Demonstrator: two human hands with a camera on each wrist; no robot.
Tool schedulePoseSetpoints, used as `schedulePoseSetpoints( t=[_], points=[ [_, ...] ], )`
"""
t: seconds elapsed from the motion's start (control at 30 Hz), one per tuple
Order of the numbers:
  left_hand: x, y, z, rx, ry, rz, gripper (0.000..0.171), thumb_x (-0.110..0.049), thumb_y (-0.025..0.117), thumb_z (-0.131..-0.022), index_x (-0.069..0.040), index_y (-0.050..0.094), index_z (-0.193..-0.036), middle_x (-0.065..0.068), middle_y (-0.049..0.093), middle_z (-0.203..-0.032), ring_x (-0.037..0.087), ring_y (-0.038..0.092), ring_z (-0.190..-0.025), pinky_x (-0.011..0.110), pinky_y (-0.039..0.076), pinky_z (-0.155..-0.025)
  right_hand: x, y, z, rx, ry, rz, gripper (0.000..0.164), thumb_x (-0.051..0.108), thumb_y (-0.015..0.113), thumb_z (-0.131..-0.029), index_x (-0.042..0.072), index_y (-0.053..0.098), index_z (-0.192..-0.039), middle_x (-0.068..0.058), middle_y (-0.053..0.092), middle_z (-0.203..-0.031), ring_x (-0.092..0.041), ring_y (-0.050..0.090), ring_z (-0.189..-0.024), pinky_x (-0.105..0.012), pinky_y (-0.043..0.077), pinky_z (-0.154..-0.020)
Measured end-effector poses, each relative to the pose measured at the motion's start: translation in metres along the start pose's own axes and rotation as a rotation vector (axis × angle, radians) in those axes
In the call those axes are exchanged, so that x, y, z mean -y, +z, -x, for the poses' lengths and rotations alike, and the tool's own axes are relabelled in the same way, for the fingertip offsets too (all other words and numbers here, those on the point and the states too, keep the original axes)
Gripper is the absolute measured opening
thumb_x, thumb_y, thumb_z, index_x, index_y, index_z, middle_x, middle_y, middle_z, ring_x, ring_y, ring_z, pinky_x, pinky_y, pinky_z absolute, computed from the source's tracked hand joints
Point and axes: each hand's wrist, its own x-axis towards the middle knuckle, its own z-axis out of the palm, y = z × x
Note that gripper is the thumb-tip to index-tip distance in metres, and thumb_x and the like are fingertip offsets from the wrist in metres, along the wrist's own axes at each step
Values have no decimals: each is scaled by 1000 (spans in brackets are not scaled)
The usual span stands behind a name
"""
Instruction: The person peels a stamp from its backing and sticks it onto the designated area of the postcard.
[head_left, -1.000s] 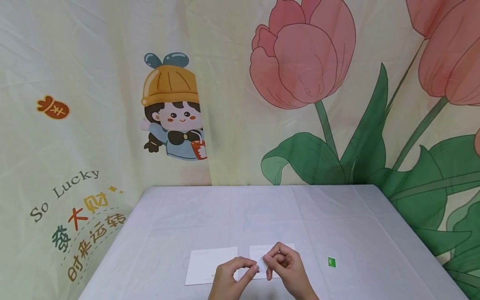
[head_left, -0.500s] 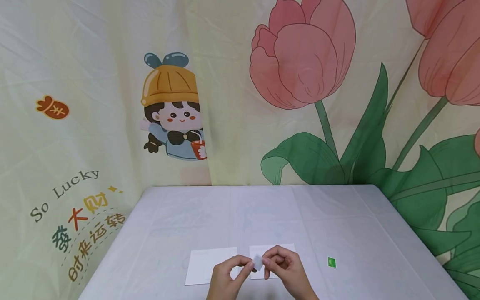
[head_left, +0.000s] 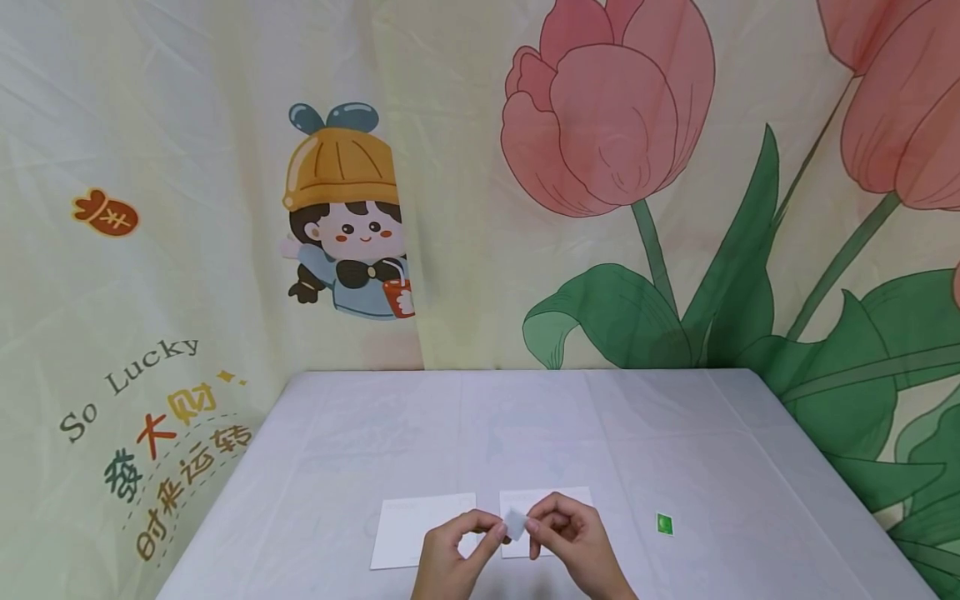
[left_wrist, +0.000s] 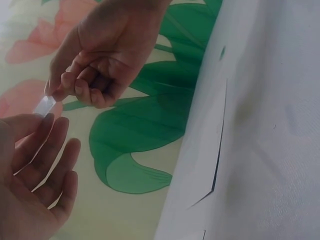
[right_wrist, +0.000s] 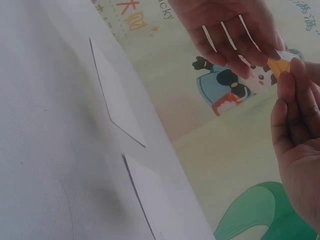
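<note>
Between my two hands is a small square stamp (head_left: 515, 525), its pale back showing in the head view. My left hand (head_left: 453, 554) pinches its left corner between thumb and forefinger. At the opposite corner, the thumb and forefinger of my right hand (head_left: 572, 542) pinch it too. The right wrist view shows an orange-yellow face on the stamp (right_wrist: 281, 66). Both hands are held above the table, in front of two white cards. The left card (head_left: 405, 533) is partly covered by my left hand, and the right card (head_left: 551, 497) is largely behind the hands.
A green stamp with a white border (head_left: 664, 524) lies flat on the table, right of my right hand. A pale cloth covers the table (head_left: 450, 425). Behind it hangs a curtain (head_left: 457, 208) printed with tulips and a cartoon figure.
The stamp has turned so its pale back shows between my fingertips, where it was barely visible before. My left hand has shifted slightly left. The cards and green stamp stay put.
</note>
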Motion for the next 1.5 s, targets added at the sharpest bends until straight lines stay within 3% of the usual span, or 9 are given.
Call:
schedulePoseSetpoints(
  t=[0.17, 0.37, 0.47, 0.63, 0.73, 0.97, 1.17, 1.33, 1.5],
  points=[
    [3, 0, 1, 6, -30, 14, 8, -1, 68, -80, -7, 66, -75, -1, 67, -69, 7, 62, -67, 26, 50, -62, -2, 0, 0, 4, -13, 7, 11, 2, 57, -89, -9, 56, -92, 0, 63, -71, -12, 59, -61, -29, 50, -61],
    [5, 2, 2, -7, -26, 23, 9, 0, 71, -77, -8, 67, -75, -1, 67, -70, 6, 62, -68, 26, 50, -63, -4, -1, -1, -27, -88, 77, 6, -1, 57, -89, -6, 57, -90, -13, 58, -64, -18, 59, -57, -32, 46, -75],
    [6, 3, 2, -26, 37, 18, 11, 2, 73, -73, -7, 68, -73, -2, 67, -71, 6, 62, -68, 25, 50, -62, -5, -1, -1, -55, -86, 91, 6, 0, 57, -88, -6, 57, -90, -14, 56, -63, -19, 58, -56, -34, 43, -82],
    [10, 4, 2, -42, 253, 13, 14, 8, 74, -67, -3, 68, -74, 3, 67, -70, 11, 64, -67, 17, 48, -62, -4, 0, -2, -81, -89, 83, 4, -2, 57, -88, -5, 57, -91, -14, 54, -61, -19, 57, -55, -34, 40, -84],
    [11, 5, 1, -37, 333, 29, 16, 10, 74, -66, -2, 67, -75, 4, 66, -70, 12, 64, -66, 15, 47, -61, -5, 1, -3, -83, -92, 79, 3, -3, 57, -88, -5, 57, -90, -14, 53, -59, -19, 56, -54, -33, 39, -84],
    [34, 11, 3, -28, 381, 53, 16, 6, 75, -67, -5, 68, -77, 1, 67, -70, 12, 62, -68, 19, 47, -63, -6, 3, -3, -60, -46, 64, 6, 0, 56, -89, -6, 56, -90, -13, 50, -58, -16, 54, -55, -36, 39, -82],
    [52, 13, 3, -24, 407, 41, 14, -2, 76, -71, -11, 69, -80, -2, 68, -73, 12, 63, -72, 22, 47, -68, -10, 7, -2, -4, -35, 12, 7, -3, 53, -90, -10, 54, -91, -15, 51, -61, -11, 53, -57, -32, 45, -71],
    [46, 11, 1, -21, 427, 47, 13, -1, 75, -71, -10, 69, -79, -1, 67, -72, 11, 63, -71, 23, 46, -69, -18, 9, -3, 63, -42, -65, 12, -3, 51, -91, -15, 51, -93, -7, 57, -67, -7, 53, -59, -25, 47, -61],
    [22, 4, -3, -22, 444, 53, 15, 5, 75, -68, -4, 67, -75, 2, 66, -69, 13, 62, -68, 23, 46, -67, -24, 8, -2, 112, -40, -94, 14, -3, 48, -93, -16, 49, -95, 5, 60, -77, -5, 53, -61, -23, 46, -61]
  ],
)
